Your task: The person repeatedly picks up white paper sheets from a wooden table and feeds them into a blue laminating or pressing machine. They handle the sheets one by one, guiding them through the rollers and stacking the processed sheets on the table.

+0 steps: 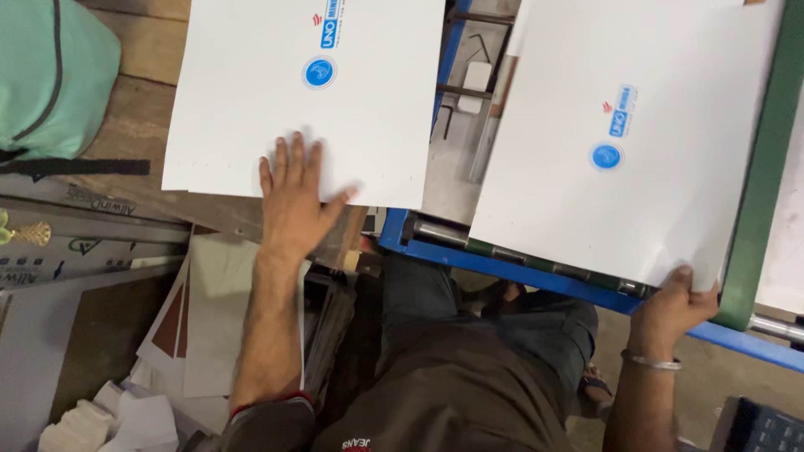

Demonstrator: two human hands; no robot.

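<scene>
Your right hand point(670, 305) pinches the near corner of the big white sheet point(636, 125) on the blue machine frame point(536, 272); it could skew feeding. Your left hand point(293, 197) lies flat, fingers spread, on the smooth card stack point(310, 92), which could slide off the wooden bench point(138, 117).

The left sheet point(306, 100) lies on the wooden table point(138, 125), the right sheet point(620, 134) on the machine frame point(502, 272).
</scene>
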